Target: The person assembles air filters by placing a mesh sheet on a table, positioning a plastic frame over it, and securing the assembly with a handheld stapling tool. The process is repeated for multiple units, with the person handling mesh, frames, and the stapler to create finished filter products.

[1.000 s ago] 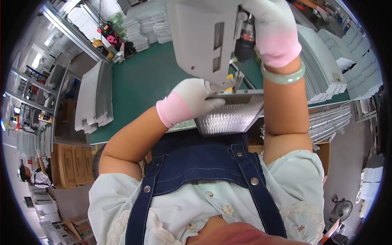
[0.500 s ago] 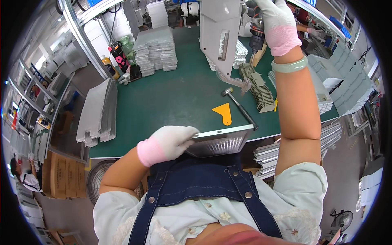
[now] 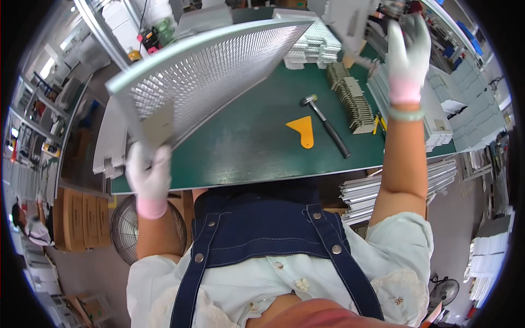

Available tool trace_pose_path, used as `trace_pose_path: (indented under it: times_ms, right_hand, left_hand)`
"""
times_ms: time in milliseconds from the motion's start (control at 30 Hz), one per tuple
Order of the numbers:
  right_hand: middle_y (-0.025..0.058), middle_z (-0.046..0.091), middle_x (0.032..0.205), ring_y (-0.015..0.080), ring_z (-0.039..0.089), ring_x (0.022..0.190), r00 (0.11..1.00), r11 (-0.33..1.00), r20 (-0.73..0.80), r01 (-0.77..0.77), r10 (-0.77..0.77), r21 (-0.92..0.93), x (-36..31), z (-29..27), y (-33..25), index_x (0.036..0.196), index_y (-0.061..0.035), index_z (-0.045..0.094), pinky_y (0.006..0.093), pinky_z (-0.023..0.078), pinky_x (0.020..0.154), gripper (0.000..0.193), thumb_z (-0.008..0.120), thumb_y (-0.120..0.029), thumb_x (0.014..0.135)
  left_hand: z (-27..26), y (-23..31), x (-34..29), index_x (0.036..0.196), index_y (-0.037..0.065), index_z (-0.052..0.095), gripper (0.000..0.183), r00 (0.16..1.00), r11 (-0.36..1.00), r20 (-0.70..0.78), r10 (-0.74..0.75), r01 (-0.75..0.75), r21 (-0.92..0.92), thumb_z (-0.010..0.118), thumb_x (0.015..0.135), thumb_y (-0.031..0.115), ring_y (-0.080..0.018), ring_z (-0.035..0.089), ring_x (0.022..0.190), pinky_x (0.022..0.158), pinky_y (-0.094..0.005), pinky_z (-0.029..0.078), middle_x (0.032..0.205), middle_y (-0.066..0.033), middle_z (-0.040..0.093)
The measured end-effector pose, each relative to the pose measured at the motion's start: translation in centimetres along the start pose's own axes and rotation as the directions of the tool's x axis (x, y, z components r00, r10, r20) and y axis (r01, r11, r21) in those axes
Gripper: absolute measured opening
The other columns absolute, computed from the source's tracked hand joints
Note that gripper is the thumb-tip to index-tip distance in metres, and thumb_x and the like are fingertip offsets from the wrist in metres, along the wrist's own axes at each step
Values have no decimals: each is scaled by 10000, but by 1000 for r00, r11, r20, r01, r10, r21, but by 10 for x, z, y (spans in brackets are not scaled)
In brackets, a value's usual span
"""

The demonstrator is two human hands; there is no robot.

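Note:
A large framed panel [image 3: 224, 65] with a dimpled silver face is tilted over the left half of the bench. My left hand [image 3: 149, 175], in a white glove with a pink cuff, closes on its near lower corner. A small beige rectangle [image 3: 158, 124] shows on the panel's face beside that hand. At the upper right, my gloved right hand [image 3: 409, 57] is raised, slightly blurred, with its fingers apart and nothing visible in them. An orange scraper [image 3: 303, 132] and a hammer [image 3: 327, 127] with a dark handle lie on the bench.
The green bench top [image 3: 235, 161] carries a row of grey-beige slotted pieces [image 3: 351, 98] and stacked silver panels [image 3: 313, 46] at the back. White panels [image 3: 432, 106] are piled at right, and metal strips [image 3: 363, 194] lie below the edge. A floor fan [image 3: 128, 229] stands at lower left.
The panel has swung up from my lap to the upper left with my left hand. My right hand has let go of the power drill and moved right and toward me.

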State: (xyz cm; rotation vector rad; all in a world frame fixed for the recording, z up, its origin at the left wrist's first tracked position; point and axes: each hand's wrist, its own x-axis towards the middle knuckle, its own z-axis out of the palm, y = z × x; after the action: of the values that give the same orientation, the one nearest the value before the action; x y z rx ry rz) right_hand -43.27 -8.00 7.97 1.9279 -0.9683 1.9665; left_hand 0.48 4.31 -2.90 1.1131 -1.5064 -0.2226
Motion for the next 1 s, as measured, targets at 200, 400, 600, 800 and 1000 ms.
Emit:
trace_pose_path:
  times_ms: [200,400,600,800,1000]
  right_hand:
    - [221,650,963,377,639,1006,421,410,357,-40,834,-911,-230,-16,55,1031,1,608,463,492,877,491,698,-430,814]
    - [239,634,842,389,646,847,105,508,521,-444,847,-738,-225,-5,71,1028,40,555,430,501,781,425,676,-311,820]
    - [209,633,786,363,635,725,506,787,609,-298,611,-541,-135,63,30,1177,-7,501,447,494,661,370,593,-248,911]
    - [236,661,857,425,642,839,700,793,491,-178,518,-583,-69,92,6,1088,-28,537,498,494,752,298,577,-280,933]
    - [255,659,959,436,631,943,332,581,565,58,755,-812,-97,89,34,1086,-22,497,516,482,834,291,559,-256,923]
  left_hand:
    - [69,-77,-28,1009,-13,664,297,951,971,197,-238,239,17,730,867,240,-135,541,580,563,-307,467,663,-48,609]
    - [40,-86,-9,1035,-28,657,234,973,978,134,-188,173,120,659,910,170,-230,672,746,708,-324,511,807,-115,702]
    - [29,-109,-18,1060,-28,646,297,970,980,149,-191,181,80,664,917,233,-236,654,701,677,-338,506,787,-115,689]
    - [27,-101,-16,1060,-19,643,304,950,964,174,-257,240,116,665,918,249,-211,579,548,546,-332,460,654,-81,623]
    - [22,-93,-16,1037,-9,648,257,933,918,191,-305,235,318,675,875,190,-253,599,602,584,-350,475,675,-90,616]
